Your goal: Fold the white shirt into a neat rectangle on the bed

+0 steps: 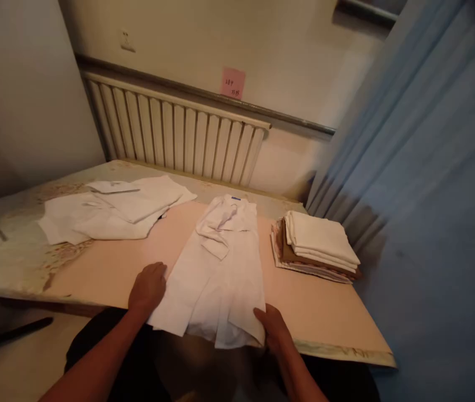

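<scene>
A white shirt (237, 268) lies lengthwise in front of me, partly folded, with a small blue label at its collar. One sleeve is folded across its upper part, and its hem hangs slightly past the table's front edge. My left hand (148, 287) rests against the shirt's lower left edge, palm down, with its fingers lying on the surface. At the lower right corner, my right hand (274, 326) pinches the hem, thumb on top; the other fingers are mostly hidden beneath the cloth.
On the right sits a stack of folded cloth (321, 240), white over brown. More white garments (128, 206) lie loosely at the left with a thin grey strip on top. A pink sheet covers the table (317, 312). A radiator (179, 131) stands behind; a blue curtain (430, 223) hangs right.
</scene>
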`<action>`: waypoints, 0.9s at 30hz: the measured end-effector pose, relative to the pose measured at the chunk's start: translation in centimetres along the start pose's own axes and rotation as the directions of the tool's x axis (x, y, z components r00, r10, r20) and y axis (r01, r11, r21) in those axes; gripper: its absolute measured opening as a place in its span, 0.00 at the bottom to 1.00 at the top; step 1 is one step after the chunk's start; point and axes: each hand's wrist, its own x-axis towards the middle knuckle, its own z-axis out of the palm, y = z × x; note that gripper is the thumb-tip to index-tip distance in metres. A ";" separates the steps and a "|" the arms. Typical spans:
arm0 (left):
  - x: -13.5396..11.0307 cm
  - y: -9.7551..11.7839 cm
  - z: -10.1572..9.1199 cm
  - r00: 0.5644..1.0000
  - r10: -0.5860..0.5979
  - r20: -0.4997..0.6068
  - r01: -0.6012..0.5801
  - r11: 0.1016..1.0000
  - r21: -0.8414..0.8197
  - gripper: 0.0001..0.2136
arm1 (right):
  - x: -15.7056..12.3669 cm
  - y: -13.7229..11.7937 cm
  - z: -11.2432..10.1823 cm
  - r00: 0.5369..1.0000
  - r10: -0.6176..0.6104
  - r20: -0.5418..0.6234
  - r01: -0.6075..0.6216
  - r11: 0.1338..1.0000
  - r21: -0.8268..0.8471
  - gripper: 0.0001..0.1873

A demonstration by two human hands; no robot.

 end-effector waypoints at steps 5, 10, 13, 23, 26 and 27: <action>0.1 0.0 0.1 1.000 0.015 -0.002 -0.015 1.000 0.020 0.18 | -2.1 0.7 -0.3 0.994 0.094 0.046 -0.092 0.995 -0.045 0.12; 0.2 0.0 0.1 1.000 0.016 0.000 -0.016 0.999 0.028 0.18 | -2.9 0.3 -2.0 0.987 -0.061 -0.148 -0.010 0.900 -0.436 0.09; 0.2 -0.2 0.3 1.000 0.011 0.017 -0.011 0.999 0.048 0.18 | -3.0 -1.5 -2.3 0.932 -0.266 -0.247 0.078 0.811 -0.580 0.12; 0.0 -0.1 0.2 1.000 0.027 0.000 -0.027 0.998 0.051 0.18 | -3.0 -2.1 5.1 0.866 -0.469 0.173 0.425 0.508 -0.750 0.09; 0.1 -0.1 0.3 1.000 0.023 -0.004 -0.023 0.999 0.048 0.18 | -3.2 -0.6 5.6 0.835 -0.512 0.202 0.437 0.393 -0.809 0.09; 0.1 -0.2 0.3 1.000 0.022 -0.003 -0.022 0.999 0.049 0.18 | -3.1 -0.2 5.6 0.821 -0.529 0.215 0.456 0.379 -0.805 0.08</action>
